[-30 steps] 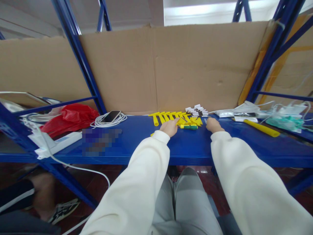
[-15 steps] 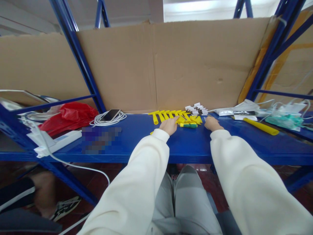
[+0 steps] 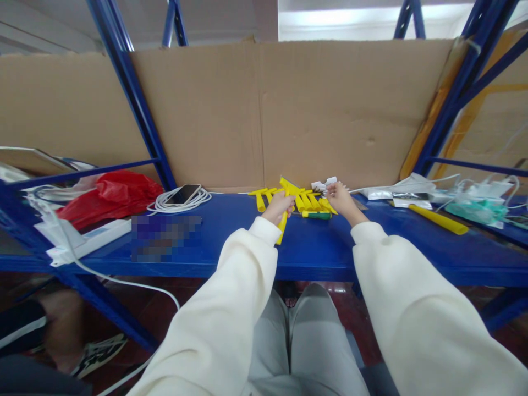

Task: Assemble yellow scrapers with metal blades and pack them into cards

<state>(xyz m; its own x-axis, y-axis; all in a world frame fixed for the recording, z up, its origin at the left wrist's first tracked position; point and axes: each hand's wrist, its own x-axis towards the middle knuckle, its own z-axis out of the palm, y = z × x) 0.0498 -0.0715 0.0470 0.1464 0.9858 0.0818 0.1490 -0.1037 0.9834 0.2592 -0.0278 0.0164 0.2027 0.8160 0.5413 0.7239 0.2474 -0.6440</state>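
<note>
Fingers of the left hand (image 3: 279,207): wrapped around the handle of one yellow T-shaped tool (image 3: 282,232), held tilted above the shelf, wide head up, handle end pointing down toward the front edge. Right hand (image 3: 340,199): fingers curled and bunched beside white pieces (image 3: 323,185); whether they pinch anything, cannot tell.

Just beyond the left hand: a row of like yellow tools (image 3: 260,203), lying side by side, some overlapping. In front of the row: one screwdriver (image 3: 318,215), handle green and yellow.

Farther right: one long yellow handle (image 3: 440,219), lying aslant; white packets (image 3: 377,193), any print too small to read; a pale green bundle (image 3: 476,210) among white cords.

Farther left: one dark-screened phone (image 3: 186,193) on a coiled white cable (image 3: 165,206), brand not legible; one red plastic bag (image 3: 111,201); one white power strip (image 3: 93,242).

Support: blue shelf (image 3: 235,242). Backing: brown cardboard (image 3: 198,115), upright.
</note>
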